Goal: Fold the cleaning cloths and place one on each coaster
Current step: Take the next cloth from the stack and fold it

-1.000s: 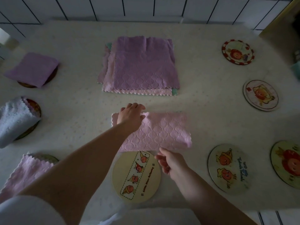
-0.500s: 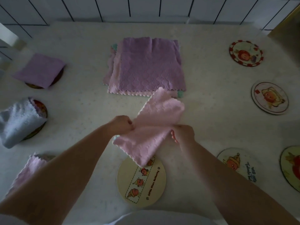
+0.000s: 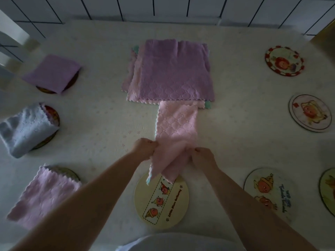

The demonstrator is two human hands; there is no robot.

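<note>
A pink cleaning cloth (image 3: 176, 124), folded into a long strip, lies on the table and reaches back to the cloth stack. My left hand (image 3: 144, 146) pinches its near left corner and my right hand (image 3: 204, 156) pinches its near right corner; the near end hangs over a yellow coaster (image 3: 163, 201). A stack of unfolded purple and pink cloths (image 3: 172, 71) lies behind. On the left, three coasters carry folded cloths: purple (image 3: 52, 73), blue-grey (image 3: 25, 127) and pink (image 3: 45, 194).
Bare picture coasters sit on the right: one at far right back (image 3: 283, 60), one below it (image 3: 310, 113), one near front (image 3: 268, 191) and one cut by the frame edge (image 3: 329, 191). A tiled wall (image 3: 163, 6) runs behind the table.
The pink cloth went from lying sideways, to lifted and turned between both hands, to laid out as a strip pointing away from me. Both hands now hold its near end.
</note>
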